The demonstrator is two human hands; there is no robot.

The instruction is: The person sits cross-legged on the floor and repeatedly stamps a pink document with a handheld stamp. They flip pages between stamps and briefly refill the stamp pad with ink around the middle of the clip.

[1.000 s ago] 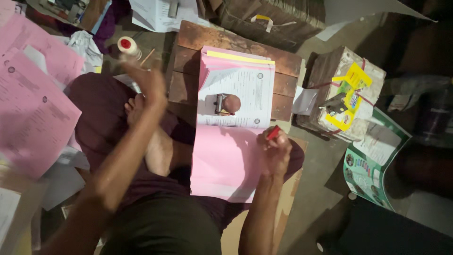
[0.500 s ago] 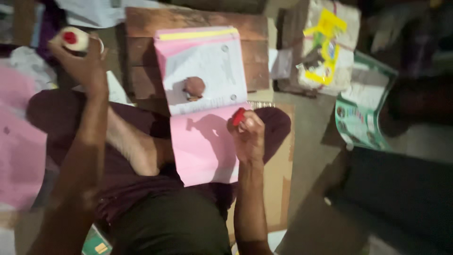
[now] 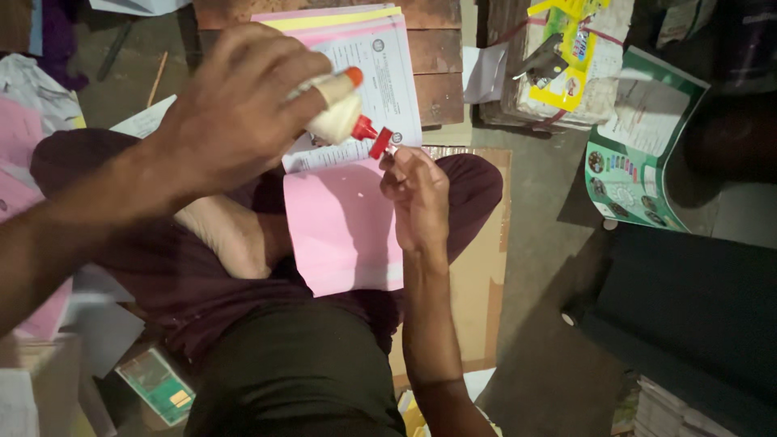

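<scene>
1. Cream-white plastic makes up the glue bottle [image 3: 336, 117], which the left hand [image 3: 243, 105] grasps in the upper middle of the frame, fingers wrapped around its body; what is inside it cannot be seen.
2. Its red nozzle [image 3: 364, 128] points down and to the right, toward the right hand [image 3: 417, 194].
3. That right hand pinches a small red cap [image 3: 380, 143] between its fingertips, just beside the nozzle tip; whether the two touch is unclear.
4. Below both hands a pink sheet [image 3: 344, 231] lies across the person's dark-clothed lap in the centre of the frame.
5. Above it a printed white form [image 3: 388, 81] tops a stack of pink and yellow papers on a wooden bench [image 3: 437, 89] at the upper middle.
6. A tied bundle of papers with a yellow label [image 3: 566, 61] sits at the upper right, and a green booklet [image 3: 639, 154] lies on the floor beside it.
7. Half a second ago the left hand held the bottle far out at the upper left, well apart from the right; now it has swung in over the papers and the bottle meets the cap held by the right hand.
8. The right hand has kept its place over the pink sheet's top edge.
</scene>
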